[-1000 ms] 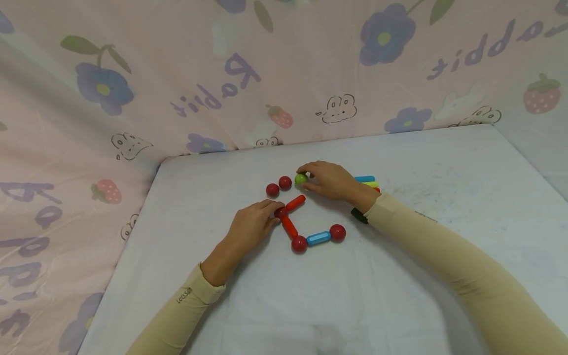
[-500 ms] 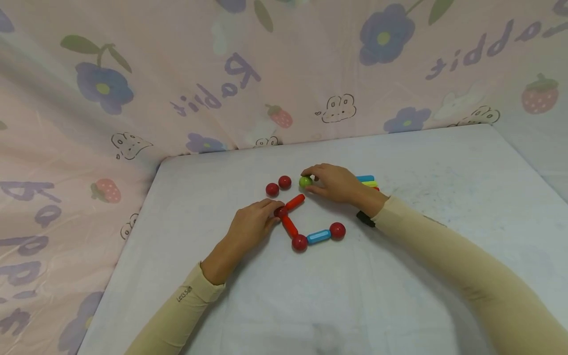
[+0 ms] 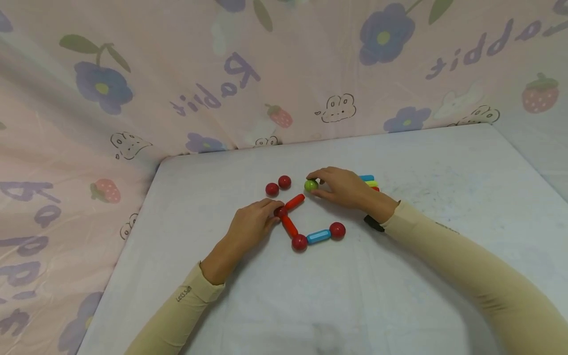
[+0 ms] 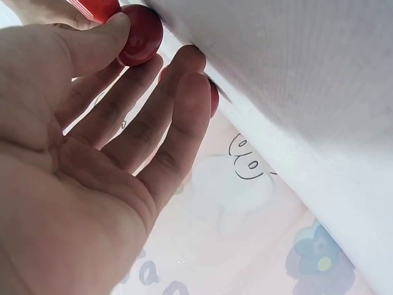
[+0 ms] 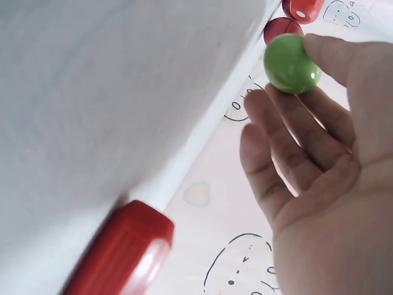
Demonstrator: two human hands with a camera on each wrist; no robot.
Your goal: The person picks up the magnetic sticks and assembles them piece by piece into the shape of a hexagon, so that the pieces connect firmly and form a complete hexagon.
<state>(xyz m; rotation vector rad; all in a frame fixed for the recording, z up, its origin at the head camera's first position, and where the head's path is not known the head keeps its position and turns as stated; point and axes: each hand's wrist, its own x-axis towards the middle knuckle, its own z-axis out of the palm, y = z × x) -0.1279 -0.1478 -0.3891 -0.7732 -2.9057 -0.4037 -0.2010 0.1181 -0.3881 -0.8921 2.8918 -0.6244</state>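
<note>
My left hand (image 3: 252, 226) pinches a red ball (image 4: 142, 35) between thumb and fingers at a corner of a joined shape. From that ball one red stick (image 3: 295, 201) points up and right, and a second red stick (image 3: 290, 227) runs down to another red ball (image 3: 299, 242). A blue stick (image 3: 318, 236) links this one to a further red ball (image 3: 337, 230). My right hand (image 3: 343, 188) holds a green ball (image 5: 291, 63) by thumb and fingertips, a short way right of the upper red stick's free end.
Two loose red balls (image 3: 278, 186) lie behind the joined shape. Blue, yellow and red sticks (image 3: 369, 181) lie partly hidden behind my right wrist. A patterned cloth (image 3: 293, 74) hangs along the back of the white table (image 3: 284, 305).
My right hand has moved a little right and toward me with the green ball, away from the loose red balls. My left hand stays on its red ball.
</note>
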